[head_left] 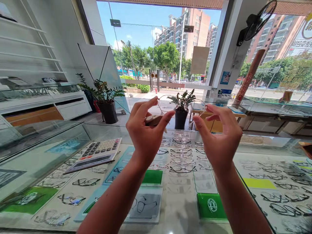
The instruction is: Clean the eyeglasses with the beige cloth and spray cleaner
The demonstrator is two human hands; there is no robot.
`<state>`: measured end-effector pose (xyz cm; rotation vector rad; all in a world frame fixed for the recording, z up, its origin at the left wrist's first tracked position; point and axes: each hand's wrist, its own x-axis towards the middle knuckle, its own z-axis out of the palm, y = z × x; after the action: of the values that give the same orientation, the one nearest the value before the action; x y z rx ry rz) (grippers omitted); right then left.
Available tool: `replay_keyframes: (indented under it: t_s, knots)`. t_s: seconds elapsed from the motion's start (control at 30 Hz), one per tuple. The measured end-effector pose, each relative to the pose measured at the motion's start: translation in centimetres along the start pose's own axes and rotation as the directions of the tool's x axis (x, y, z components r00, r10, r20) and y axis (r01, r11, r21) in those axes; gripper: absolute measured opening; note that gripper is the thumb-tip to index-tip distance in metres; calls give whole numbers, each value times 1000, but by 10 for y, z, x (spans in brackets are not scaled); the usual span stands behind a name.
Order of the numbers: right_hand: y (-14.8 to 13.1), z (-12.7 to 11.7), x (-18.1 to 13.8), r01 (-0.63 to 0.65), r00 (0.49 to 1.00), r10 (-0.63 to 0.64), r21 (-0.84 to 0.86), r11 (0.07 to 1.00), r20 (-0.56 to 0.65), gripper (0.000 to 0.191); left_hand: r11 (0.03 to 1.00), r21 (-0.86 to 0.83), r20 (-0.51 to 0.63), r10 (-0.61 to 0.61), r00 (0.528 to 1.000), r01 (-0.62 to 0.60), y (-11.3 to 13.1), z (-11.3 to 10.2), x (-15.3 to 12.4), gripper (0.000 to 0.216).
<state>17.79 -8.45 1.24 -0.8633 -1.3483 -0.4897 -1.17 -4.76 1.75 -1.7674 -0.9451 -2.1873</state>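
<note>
A pair of thin-rimmed eyeglasses (166, 96) is held up in front of me, spanning the space between both hands above the glass counter. My left hand (145, 130) pinches it near one end, with the fingertips at the frame's side. A greyish-brown object (154, 120), perhaps a folded cloth, is tucked in the same palm; its kind is unclear. At the other end, my right hand (220, 131) has its fingers closed on the frame's side. The lenses are clear, and the outdoor scene shows through them. How the temples lie is hard to make out.
Beneath my arms is a glass display counter (180, 204) with rows of eyeglasses inside. A large calculator (96, 154) lies on its left part. Potted plants (107, 109) stand beyond it, before a glass door. A wall fan (258, 22) hangs upper right.
</note>
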Motion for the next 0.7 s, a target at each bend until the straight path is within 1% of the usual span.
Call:
replay_keyframes:
  t_s: [0.13, 0.3, 0.53, 0.7]
  knots:
    - [2, 0, 1, 2, 1000, -1, -35, 999, 4, 28, 999, 39, 6, 33, 999, -34, -3, 2, 0, 38]
    - [1, -3, 3, 26, 1000, -26, -40, 999, -7, 25, 999, 17, 26, 36, 999, -37, -5, 1, 0, 38]
    - [-6, -8, 2, 44, 999, -46, -79, 996, -27, 27, 995, -56, 107, -71, 992, 77, -9, 3, 0, 46]
    - [-8, -9, 0, 51, 998, -54, -78, 996, -39, 30, 991, -82, 126, -92, 988, 102, -9, 3, 1, 46]
